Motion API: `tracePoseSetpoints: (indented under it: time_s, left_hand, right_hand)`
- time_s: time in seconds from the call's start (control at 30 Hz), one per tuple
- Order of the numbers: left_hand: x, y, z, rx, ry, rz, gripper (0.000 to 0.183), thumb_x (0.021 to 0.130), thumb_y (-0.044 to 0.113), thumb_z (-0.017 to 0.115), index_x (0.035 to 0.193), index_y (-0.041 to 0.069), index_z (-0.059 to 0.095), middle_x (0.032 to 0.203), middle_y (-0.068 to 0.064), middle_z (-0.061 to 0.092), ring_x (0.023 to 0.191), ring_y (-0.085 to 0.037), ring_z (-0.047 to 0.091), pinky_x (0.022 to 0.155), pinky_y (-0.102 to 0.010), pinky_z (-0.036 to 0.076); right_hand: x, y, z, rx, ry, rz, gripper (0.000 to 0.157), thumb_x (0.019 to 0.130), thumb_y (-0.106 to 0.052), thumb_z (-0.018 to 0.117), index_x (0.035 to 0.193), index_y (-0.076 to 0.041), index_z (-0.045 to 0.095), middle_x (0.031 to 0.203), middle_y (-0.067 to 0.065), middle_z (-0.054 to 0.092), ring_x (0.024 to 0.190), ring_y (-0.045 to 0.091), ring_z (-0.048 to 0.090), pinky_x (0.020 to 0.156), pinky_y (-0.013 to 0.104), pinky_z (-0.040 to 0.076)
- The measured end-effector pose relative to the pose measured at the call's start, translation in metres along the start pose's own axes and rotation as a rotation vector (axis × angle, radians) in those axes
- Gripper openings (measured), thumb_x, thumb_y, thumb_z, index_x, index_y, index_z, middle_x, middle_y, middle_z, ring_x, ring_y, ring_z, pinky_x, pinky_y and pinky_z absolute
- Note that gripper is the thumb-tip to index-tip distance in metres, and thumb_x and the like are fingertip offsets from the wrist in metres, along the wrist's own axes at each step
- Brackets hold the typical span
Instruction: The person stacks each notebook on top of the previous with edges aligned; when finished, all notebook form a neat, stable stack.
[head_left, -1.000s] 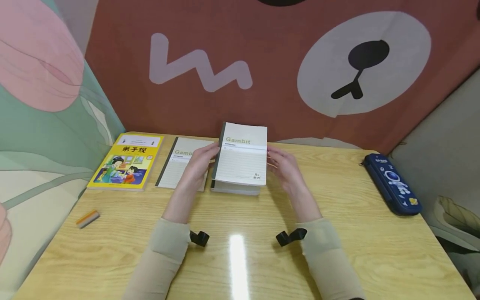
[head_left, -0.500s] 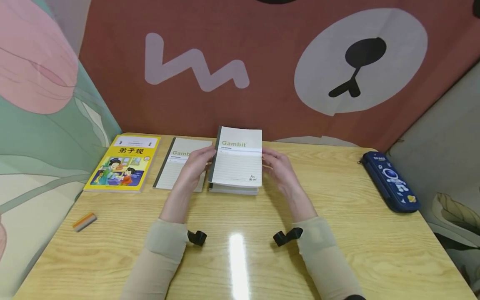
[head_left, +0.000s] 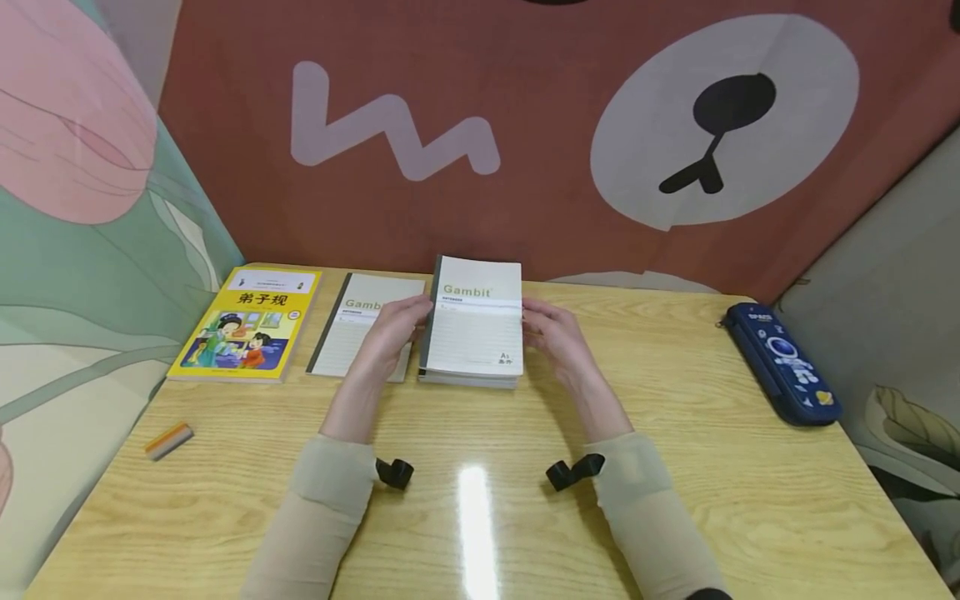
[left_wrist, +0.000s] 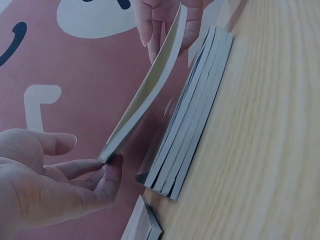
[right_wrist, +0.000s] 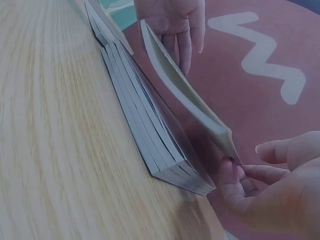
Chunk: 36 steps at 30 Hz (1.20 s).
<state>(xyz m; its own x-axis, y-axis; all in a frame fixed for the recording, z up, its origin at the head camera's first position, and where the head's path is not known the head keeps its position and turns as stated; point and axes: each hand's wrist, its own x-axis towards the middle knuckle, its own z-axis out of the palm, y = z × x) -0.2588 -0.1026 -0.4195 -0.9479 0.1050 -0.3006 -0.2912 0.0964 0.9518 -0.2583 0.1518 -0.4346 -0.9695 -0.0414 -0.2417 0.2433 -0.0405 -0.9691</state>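
above a wooden table, both hands hold one notebook.

Yellow book at left, small orange-and-grey block before it, navy case (astronaut printed on top) at right, wood-grained surface, reddish backdrop.

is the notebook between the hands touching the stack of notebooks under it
Apart. The left wrist view shows it: a clear gap lies between the held notebook and the top of the stack.
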Motion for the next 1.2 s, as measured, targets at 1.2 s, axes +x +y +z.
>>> tracePoseSetpoints:
  time_s: [1.2]
  left_hand:
    - [0.006,-0.0085,0.0019,0.039,0.015,-0.034,0.06,0.108,0.026,0.047,0.161,0.002,0.03,0.166,-0.015,0.036,0.155,-0.027,0.034,0.127,-0.041,0.035]
  right_hand:
    - [0.0023,0.0084,0.0006,-0.106,-0.001,0.04,0.046,0.107,-0.013,0.05,0.15,0.003,0.049,0.148,0.024,0.056,0.119,0.025,0.061,0.115,0.044,0.05]
